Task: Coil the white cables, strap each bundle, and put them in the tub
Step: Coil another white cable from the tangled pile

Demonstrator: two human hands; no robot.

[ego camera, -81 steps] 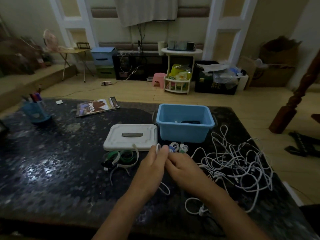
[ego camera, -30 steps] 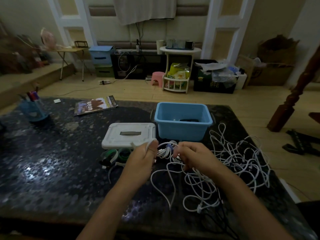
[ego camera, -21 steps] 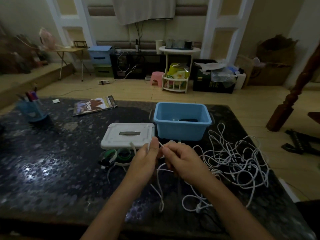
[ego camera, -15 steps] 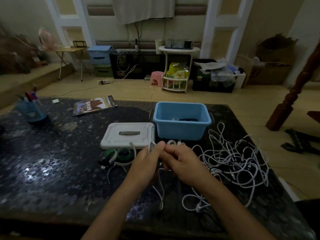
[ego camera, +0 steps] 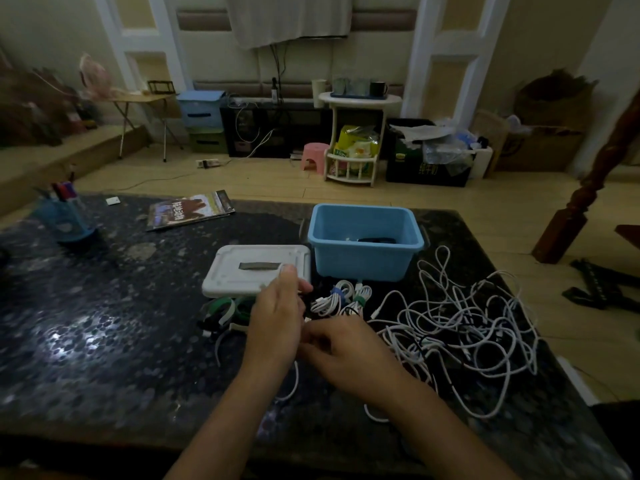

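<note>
My left hand (ego camera: 277,317) and right hand (ego camera: 343,351) meet at the table's middle, both pinching one white cable (ego camera: 293,381) whose loop hangs out below my left wrist; the grip itself is mostly hidden. Just beyond my fingers lie two strapped white bundles (ego camera: 332,299), one with a blue strap, one with a green strap (ego camera: 360,296). The blue tub (ego camera: 365,258) stands behind them with a dark item inside. A big tangle of loose white cables (ego camera: 460,327) spreads to the right. Green and white straps (ego camera: 225,310) lie left of my left hand.
The tub's white lid (ego camera: 256,268) lies flat left of the tub. A magazine (ego camera: 188,211) and a blue pen cup (ego camera: 64,216) sit at the far left of the dark stone table (ego camera: 104,323). The table's right edge runs close past the tangle.
The long cable that hung between my hands a second ago has been gathered in. My right hand has dropped lower and nearer to me; my left hand has stayed by the lid.
</note>
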